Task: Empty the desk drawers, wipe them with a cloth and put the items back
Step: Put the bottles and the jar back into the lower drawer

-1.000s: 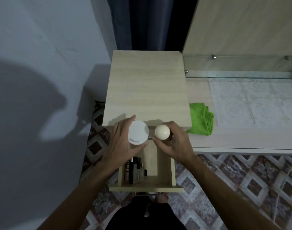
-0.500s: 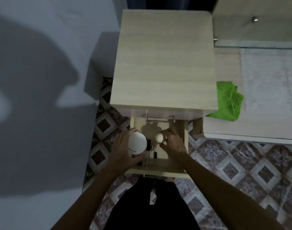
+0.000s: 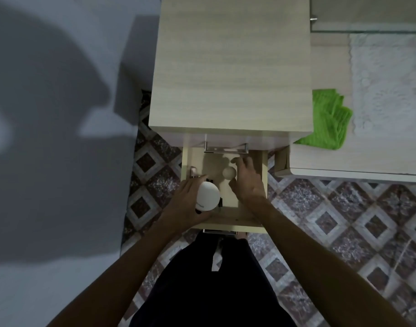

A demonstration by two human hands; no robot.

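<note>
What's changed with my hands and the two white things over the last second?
Both hands came down from the cabinet top into the open drawer. The right hand has let go of the small round ball, now resting inside. The left hand still grips the white jar. The green cloth hasn't moved.

Under the left hand point(image 3: 185, 204) and its white round container point(image 3: 208, 196), the small dark items point(image 3: 203, 178) in the open drawer point(image 3: 264, 166) are mostly covered and too dim to name. The container's lettering is too small to read. Right of the right hand point(image 3: 248, 182), the green cloth point(image 3: 327, 121) is partly hidden by the cabinet top point(image 3: 230, 67), and the counter point(image 3: 358, 161) runs off the frame's edge.
</note>
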